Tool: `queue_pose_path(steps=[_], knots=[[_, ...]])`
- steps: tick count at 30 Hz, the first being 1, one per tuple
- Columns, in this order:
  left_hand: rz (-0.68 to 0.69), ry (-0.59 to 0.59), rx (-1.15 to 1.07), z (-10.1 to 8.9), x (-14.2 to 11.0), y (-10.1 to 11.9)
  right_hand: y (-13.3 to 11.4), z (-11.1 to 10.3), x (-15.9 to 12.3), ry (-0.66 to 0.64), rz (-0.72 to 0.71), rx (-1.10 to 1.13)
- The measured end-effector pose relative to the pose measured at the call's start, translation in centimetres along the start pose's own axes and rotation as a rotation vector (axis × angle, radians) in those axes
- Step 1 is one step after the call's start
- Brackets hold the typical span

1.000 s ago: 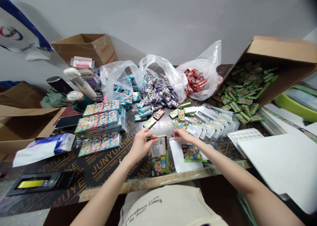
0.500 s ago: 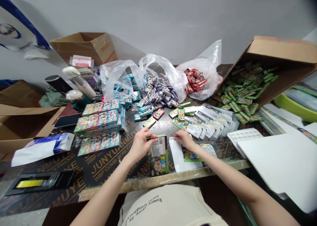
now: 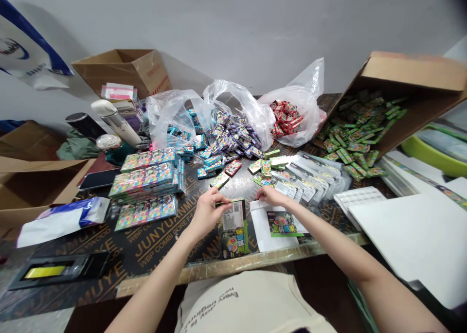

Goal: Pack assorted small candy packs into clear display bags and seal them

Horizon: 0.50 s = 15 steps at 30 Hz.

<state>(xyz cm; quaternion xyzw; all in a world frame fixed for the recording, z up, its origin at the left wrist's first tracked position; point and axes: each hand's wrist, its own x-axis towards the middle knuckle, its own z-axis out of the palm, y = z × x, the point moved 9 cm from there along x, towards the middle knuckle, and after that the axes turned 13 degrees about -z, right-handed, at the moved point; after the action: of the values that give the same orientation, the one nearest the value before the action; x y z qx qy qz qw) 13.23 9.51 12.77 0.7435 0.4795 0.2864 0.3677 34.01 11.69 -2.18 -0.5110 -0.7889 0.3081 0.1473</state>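
My left hand (image 3: 211, 208) pinches the top edge of a black and green printed packet (image 3: 233, 240) with a white barcode label, which lies near the table's front edge. My right hand (image 3: 270, 197) has its fingers curled at the top of a white sheet (image 3: 260, 233); whatever they hold is hidden. Another printed packet (image 3: 281, 222) lies on that sheet, below my right wrist. Just beyond my right fingers are small green boxes (image 3: 266, 168) and a fanned row of labelled clear packets (image 3: 310, 180). A red small box (image 3: 233, 167) and a pale green one (image 3: 220, 180) lie beyond my left hand.
Plastic bags hold blue, purple and red small packs (image 3: 286, 116) at the back. A tipped carton (image 3: 412, 75) spills green ones at right. Stacked multicolour packs (image 3: 146, 180) stand left, near a phone (image 3: 98, 179) and bottles (image 3: 116, 121). White sheets (image 3: 408, 236) lie right.
My right hand has moved slightly away from me, toward the small green boxes. More of the packet on the white sheet shows. My left hand stays on its packet.
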Motion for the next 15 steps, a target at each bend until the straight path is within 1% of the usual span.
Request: queue_pose_path(steps=[4, 8, 11, 15], knots=[[-0.009, 0.001, 0.007, 0.0, -0.1, -0.1, 0.1, 0.2, 0.9, -0.087, -0.015, 0.013], [-0.015, 0.000, 0.015, 0.0, -0.1, -0.3, 0.1, 0.3, 1.2, -0.100, -0.051, 0.017], [-0.015, 0.003, 0.015, 0.0, -0.1, -0.3, -0.2, 0.2, 0.7, -0.033, -0.079, -0.006], [-0.013, 0.005, 0.011, 0.0, -0.1, -0.1, -1.3, 0.2, -1.0, 0.147, -0.112, -0.102]])
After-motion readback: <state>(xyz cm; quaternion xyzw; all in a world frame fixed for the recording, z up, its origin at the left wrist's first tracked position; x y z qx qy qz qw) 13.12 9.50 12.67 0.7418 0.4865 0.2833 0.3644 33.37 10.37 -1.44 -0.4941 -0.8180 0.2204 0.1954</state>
